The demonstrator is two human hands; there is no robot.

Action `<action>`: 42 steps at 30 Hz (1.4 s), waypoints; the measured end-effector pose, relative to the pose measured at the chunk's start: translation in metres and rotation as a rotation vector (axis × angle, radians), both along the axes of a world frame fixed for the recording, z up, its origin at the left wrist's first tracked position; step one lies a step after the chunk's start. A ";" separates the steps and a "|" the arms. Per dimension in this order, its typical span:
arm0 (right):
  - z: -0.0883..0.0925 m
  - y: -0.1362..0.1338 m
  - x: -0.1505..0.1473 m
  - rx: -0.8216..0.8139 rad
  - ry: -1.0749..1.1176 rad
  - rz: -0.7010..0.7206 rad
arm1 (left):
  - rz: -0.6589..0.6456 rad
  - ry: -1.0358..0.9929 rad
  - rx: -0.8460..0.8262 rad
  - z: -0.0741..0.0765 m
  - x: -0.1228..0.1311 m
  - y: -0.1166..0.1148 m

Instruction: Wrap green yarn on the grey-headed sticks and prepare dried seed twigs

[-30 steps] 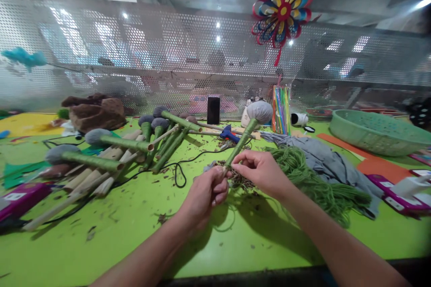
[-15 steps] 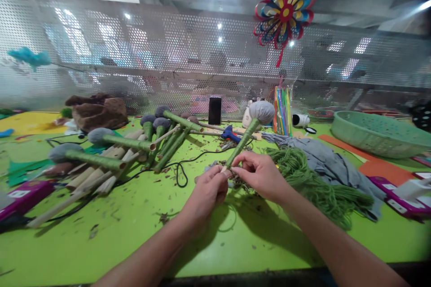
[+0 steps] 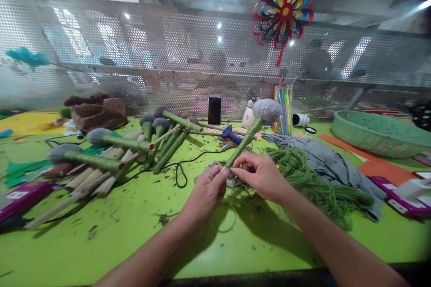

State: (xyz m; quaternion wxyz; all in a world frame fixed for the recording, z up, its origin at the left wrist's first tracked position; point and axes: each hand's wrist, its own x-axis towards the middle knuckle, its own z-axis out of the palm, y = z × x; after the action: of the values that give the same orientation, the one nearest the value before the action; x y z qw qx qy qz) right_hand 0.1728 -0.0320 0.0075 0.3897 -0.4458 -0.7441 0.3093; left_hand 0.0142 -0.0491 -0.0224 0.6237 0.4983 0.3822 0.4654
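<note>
Ideally, the green-wrapped stick (image 3: 245,140) stays steady and its turns snug, its lower end held by the closely curled fingers of the left hand (image 3: 209,188) while the right hand (image 3: 264,176) pinches thumb and forefinger together against it, any strand between too fine to confirm.

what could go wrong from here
The left hand holds the green-wrapped stick near its lower end, with the bulky grey cloth head at the far end, so it could tip if that grip slackens. The loose green yarn lies close beside the right hand and might snag.
</note>
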 end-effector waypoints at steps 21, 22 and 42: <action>0.002 -0.001 -0.002 -0.042 0.007 0.038 | 0.007 0.025 0.011 -0.002 -0.001 0.000; 0.003 -0.001 -0.002 -0.044 0.010 0.041 | 0.000 0.023 0.011 -0.002 -0.001 0.000; 0.002 -0.001 -0.002 -0.033 0.018 0.045 | 0.003 0.019 0.016 0.001 -0.002 0.000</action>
State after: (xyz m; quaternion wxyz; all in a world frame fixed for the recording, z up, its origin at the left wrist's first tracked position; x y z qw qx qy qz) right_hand 0.1710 -0.0329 0.0093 0.3822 -0.4325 -0.7451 0.3342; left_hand 0.0123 -0.0491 -0.0216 0.6153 0.5069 0.3850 0.4649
